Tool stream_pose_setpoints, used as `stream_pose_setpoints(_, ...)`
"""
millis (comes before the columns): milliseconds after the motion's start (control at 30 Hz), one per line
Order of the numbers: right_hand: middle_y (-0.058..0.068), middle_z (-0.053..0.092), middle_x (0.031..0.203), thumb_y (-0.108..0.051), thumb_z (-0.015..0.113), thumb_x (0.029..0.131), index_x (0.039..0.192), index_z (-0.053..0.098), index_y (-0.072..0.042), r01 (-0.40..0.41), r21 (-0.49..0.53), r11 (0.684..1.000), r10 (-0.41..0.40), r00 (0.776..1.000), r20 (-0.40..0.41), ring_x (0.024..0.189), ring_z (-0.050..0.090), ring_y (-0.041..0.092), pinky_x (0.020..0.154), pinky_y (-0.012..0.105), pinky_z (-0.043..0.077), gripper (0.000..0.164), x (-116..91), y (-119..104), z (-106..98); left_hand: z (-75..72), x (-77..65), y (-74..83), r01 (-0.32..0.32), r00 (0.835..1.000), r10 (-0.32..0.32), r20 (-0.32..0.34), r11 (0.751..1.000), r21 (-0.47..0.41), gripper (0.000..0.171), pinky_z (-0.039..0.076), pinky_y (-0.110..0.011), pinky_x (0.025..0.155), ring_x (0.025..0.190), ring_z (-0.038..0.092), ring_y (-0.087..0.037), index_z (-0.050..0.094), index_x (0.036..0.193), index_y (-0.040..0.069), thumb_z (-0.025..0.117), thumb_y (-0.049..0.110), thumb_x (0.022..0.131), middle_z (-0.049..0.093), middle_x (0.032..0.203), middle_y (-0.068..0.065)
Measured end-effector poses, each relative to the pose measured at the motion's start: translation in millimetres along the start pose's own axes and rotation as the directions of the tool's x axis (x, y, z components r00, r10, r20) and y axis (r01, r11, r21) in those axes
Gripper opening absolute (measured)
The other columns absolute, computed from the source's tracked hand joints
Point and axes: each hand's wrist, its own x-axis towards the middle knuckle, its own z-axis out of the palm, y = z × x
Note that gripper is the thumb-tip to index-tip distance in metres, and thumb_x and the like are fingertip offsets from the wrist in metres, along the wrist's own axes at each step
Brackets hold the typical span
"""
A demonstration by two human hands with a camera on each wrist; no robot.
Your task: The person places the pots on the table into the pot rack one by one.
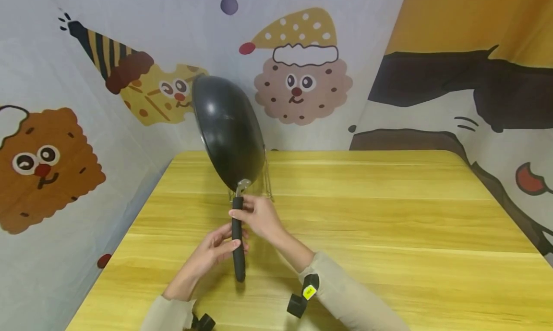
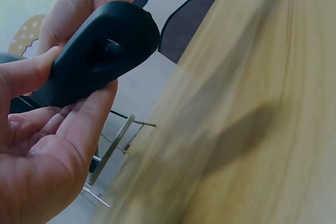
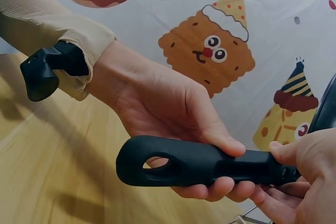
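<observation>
A black wok [image 1: 226, 124] is held up on its side in the head view, its dark rounded underside showing. Its black handle [image 1: 239, 268] points down towards me and has a long hole near the end, seen in the right wrist view. My left hand [image 1: 209, 252] holds the middle of the handle, thumb on one side and fingers on the other. Closer to the pan, my right hand [image 1: 262, 218] pinches the handle between thumb and fingers. Behind the wok stands a metal wire rack [image 1: 268, 180], mostly hidden; whether the wok touches it I cannot tell.
The wood-grain table [image 1: 389, 225] stretches widely to the right. A cloth backdrop [image 1: 376, 29] with cartoon prints hangs behind and to the left. Each wrist carries a small black camera mount [image 1: 298, 304].
</observation>
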Motion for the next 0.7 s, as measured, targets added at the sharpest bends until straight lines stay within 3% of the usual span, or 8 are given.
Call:
stream_pose_setpoints(300, 0.016, 0.077, 0.105, -0.019, 0.076, 0.089, 0.119, 0.069, 0.0, -0.012, 0.033, 0.999, 0.012, 1.0, -0.006, 0.092, 0.075, 0.025, 0.066, 0.021, 0.056, 0.036, 4, 7, 4, -3.2, 1.0, -0.2, 0.036, 0.999, -0.036, 0.003, 0.999, -0.005, 0.052, 0.06, -0.03, 0.09, 0.103, 0.069, -0.015, 0.025, 0.144, -0.021, 0.046, 0.003, 0.103, 0.061, 0.118, 0.002)
stream_pose_setpoints(500, 0.012, 0.078, 0.102, -0.019, 0.076, 0.089, 0.115, 0.071, -0.003, -0.043, 0.079, 0.996, 0.043, 0.999, -0.005, 0.084, 0.073, 0.015, 0.063, 0.02, 0.053, 0.031, 12, 13, 9, -8.8, 3.3, -0.2, 0.066, 0.998, -0.066, -0.017, 0.998, 0.005, 0.057, 0.06, -0.029, 0.089, 0.104, 0.069, -0.014, 0.021, 0.149, -0.017, 0.047, 0.004, 0.103, 0.059, 0.123, -0.004)
stream_pose_setpoints(700, 0.013, 0.077, 0.106, -0.017, 0.076, 0.089, 0.123, 0.067, -0.002, -0.072, 0.124, 0.99, 0.074, 0.997, -0.014, 0.093, 0.075, 0.021, 0.079, 0.027, 0.059, 0.038, 17, 18, 17, -13.2, 3.9, -2.6, 0.116, 0.992, -0.114, -0.058, 0.993, 0.037, 0.06, 0.06, -0.031, 0.088, 0.104, 0.07, -0.015, 0.023, 0.149, -0.017, 0.051, 0.007, 0.102, 0.06, 0.126, -0.009)
